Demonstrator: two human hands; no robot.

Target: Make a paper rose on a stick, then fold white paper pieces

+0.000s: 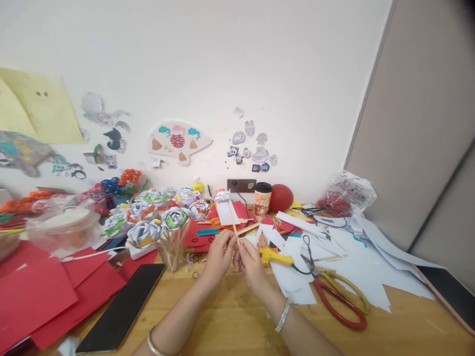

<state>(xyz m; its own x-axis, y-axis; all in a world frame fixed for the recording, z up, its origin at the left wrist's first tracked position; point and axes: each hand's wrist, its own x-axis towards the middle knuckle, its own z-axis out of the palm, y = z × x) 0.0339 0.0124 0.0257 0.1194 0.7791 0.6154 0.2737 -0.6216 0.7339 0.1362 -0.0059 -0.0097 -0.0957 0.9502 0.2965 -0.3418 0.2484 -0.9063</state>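
Observation:
My left hand and my right hand meet over the front middle of the table. The fingers of both are closed on the lower part of a thin wooden stick, which tilts up and away from me. At its far end shows a white paper flower with orange edges. Behind the stick is a white paper piece; whether it is fixed to the stick I cannot tell. Close by on the right lies a yellow glue gun, partly hidden by my right hand.
Several finished paper flowers stand at left, beside a clear holder of sticks. Scissors lie at right near white paper sheets. Red paper and a black tablet-like slab lie left. A coffee cup and red balloon stand behind.

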